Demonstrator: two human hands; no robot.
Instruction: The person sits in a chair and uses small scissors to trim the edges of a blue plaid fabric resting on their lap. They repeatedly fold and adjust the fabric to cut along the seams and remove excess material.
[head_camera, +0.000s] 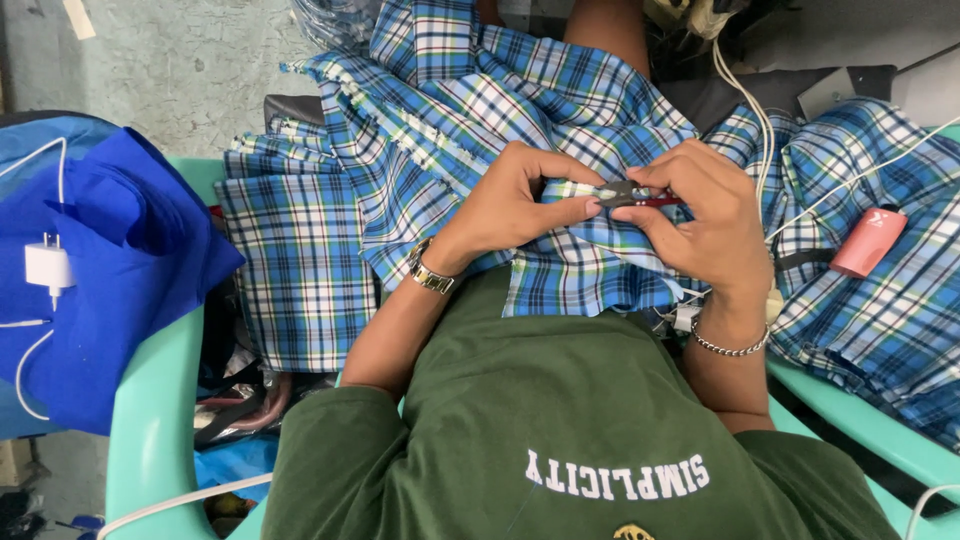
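A blue, white and yellow plaid garment (500, 110) lies across my lap. My left hand (520, 200), with a metal watch on its wrist, pinches a fold of this cloth near its edge. My right hand (705, 215), with a chain bracelet on its wrist, grips a small thread snipper (640, 196) with a dark head and red handle. The snipper's tip touches the cloth right beside my left thumb. I wear a dark green shirt (560, 430).
More plaid cloth is stacked at the left (300, 260) and at the right (880, 300), where a pink rectangular device (868, 240) lies. A blue fabric pile (90, 260) carries a white charger plug (48, 265). Turquoise plastic chair arms (150, 420) flank me.
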